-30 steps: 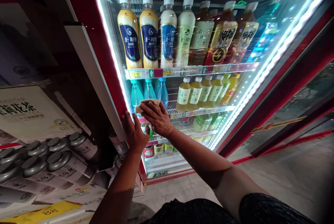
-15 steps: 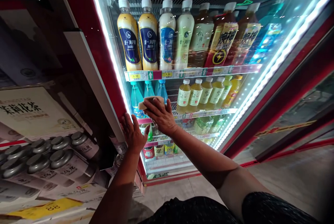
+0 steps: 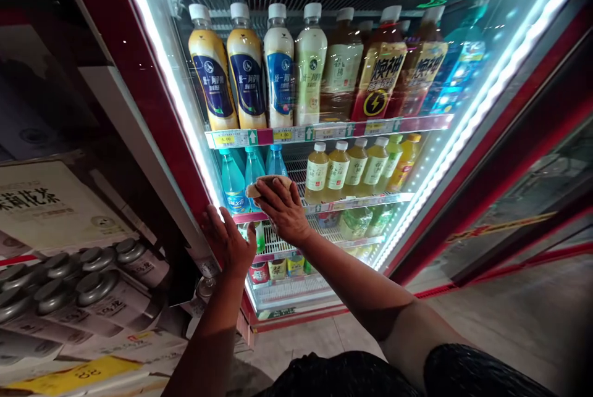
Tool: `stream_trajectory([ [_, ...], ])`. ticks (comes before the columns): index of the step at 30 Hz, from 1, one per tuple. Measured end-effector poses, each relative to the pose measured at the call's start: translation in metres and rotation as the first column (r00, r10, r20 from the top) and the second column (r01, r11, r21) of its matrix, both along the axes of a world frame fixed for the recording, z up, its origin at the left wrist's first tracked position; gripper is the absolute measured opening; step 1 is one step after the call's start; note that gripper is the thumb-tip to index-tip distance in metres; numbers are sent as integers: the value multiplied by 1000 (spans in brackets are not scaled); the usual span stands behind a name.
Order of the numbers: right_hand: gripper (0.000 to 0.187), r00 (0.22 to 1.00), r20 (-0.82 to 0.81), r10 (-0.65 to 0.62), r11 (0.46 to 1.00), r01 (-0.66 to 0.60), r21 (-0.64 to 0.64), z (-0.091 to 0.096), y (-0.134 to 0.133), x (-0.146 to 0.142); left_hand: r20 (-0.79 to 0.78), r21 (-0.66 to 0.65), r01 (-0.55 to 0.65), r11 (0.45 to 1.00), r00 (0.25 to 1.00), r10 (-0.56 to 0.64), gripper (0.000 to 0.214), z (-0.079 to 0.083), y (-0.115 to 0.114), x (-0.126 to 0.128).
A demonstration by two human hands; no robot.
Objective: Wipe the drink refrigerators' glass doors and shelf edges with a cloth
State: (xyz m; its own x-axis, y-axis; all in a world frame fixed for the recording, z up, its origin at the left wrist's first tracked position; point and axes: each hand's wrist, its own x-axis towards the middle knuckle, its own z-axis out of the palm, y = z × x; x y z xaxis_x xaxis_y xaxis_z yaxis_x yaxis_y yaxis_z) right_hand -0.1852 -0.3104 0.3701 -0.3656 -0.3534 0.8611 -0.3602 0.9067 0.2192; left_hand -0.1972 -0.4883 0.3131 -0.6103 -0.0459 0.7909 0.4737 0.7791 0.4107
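My right hand (image 3: 286, 215) presses a folded pale cloth (image 3: 252, 190) against the glass door of a lit drinks fridge. Its fingers lie over the cloth and cover most of it. Behind the glass there, blue-green bottles (image 3: 232, 178) stand on the second shelf. To the left, my left hand (image 3: 231, 241) is open, fingers spread, against the red door frame (image 3: 178, 196) at its lit edge. It holds nothing.
Tall bottles (image 3: 280, 82) line the upper shelf, and small yellow-green bottles (image 3: 338, 165) stand lower right. On my left are stacked grey-lidded cans (image 3: 99, 289) and a tea box (image 3: 50, 205). Tiled floor (image 3: 324, 338) lies below.
The view has shifted slightly, so the fridge and cans appear further left. My right hand with the cloth sits a little lower against the bottles behind; my left hand stays at the frame.
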Motion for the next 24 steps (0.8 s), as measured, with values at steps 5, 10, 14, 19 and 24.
stream_trajectory([
  [5, 40, 998, 2, 55, 994, -55, 99, -8, 20, 7, 7, 40, 28, 999, 1000, -28, 88, 8, 21, 7],
  [10, 46, 997, 2, -77, 997, 77, -4, -14, 30, 11, -23, -29, 37, 999, 999, -38, 79, 5, 30, -1],
  [14, 51, 995, 97, -34, 999, 30, 38, -25, 26, 13, 36, 2, 14, 1000, 999, -14, 81, 1, 31, -7],
  [19, 47, 996, 90, -21, 998, 15, 60, -31, 44, 18, 33, -7, 6, 1000, 999, -5, 85, -1, 28, -8],
  [24, 49, 994, 35, -99, 994, 101, -42, -22, 50, 16, 16, -22, 1, 1000, 1000, -1, 90, -1, 29, -6],
])
